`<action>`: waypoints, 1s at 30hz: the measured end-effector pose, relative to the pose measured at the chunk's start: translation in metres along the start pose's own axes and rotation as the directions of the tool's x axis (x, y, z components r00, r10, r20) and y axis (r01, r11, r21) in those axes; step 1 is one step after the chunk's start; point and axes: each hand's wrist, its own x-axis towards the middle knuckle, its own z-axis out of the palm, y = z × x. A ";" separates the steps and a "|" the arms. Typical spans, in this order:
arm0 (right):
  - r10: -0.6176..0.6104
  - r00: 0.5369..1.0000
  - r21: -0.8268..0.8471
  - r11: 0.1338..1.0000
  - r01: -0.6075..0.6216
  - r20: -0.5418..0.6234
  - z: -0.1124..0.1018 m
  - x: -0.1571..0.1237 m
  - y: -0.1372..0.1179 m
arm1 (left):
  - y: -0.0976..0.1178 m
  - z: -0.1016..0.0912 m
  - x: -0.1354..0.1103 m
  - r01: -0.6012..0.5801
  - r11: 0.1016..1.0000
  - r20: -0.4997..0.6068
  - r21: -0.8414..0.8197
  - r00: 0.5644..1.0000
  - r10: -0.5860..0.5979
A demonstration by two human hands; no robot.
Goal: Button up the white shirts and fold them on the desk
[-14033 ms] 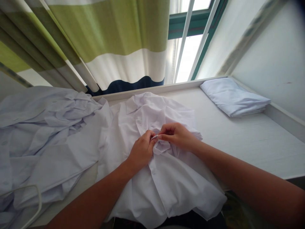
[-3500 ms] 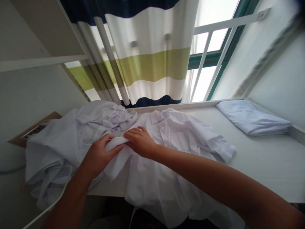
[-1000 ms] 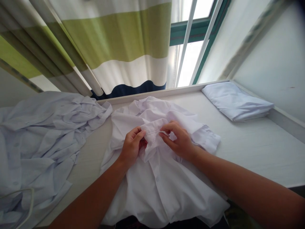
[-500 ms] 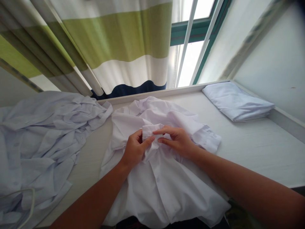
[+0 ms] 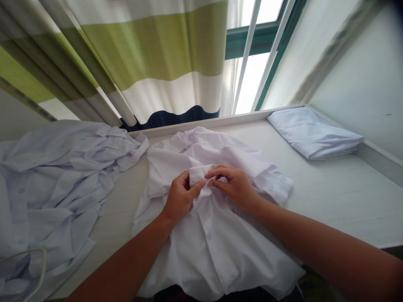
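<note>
A white button-up shirt [image 5: 195, 247] lies spread before me, its collar toward the window and its hem hanging at the near edge. My left hand [image 5: 181, 195] is closed on a shirt cuff [image 5: 199, 172], thumb on top, holding it raised above the shirt front. From the other side my right hand [image 5: 234, 184] pinches the same cuff's edge between thumb and forefinger, its fingertips almost touching the left thumb. Whether a button sits between the fingertips is hidden. The other sleeve's cuff [image 5: 278, 182] rests to the right.
A heap of crumpled white shirts [image 5: 63, 180] covers the left side, with a pale curved wire or hanger [image 5: 42, 268] at its near end. At the back right lies a folded white garment [image 5: 315, 132]. Behind the white tabletop [image 5: 340, 193] hang striped curtains [image 5: 157, 50] beside a barred window.
My right fingers have bent and drawn in closer on the cuff's edge. The cuff and left hand have shifted slightly right. The shirt body has stayed in place.
</note>
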 end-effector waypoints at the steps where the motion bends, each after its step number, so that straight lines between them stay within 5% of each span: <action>1: 0.004 1.000 -0.002 1.000 -0.004 0.000 0.000 0.000 -0.001 | -0.001 0.000 0.000 0.000 1.000 0.000 -0.006 1.000 0.000; 19: 0.047 0.999 0.063 0.997 -0.048 0.004 0.001 0.000 -0.003 | -0.007 0.005 -0.001 -0.051 0.998 -0.096 0.045 0.994 0.055; 30: -0.029 1.000 0.021 0.999 0.029 0.000 0.000 -0.001 0.001 | 0.001 0.003 -0.003 -0.037 0.981 -0.019 0.192 0.999 0.041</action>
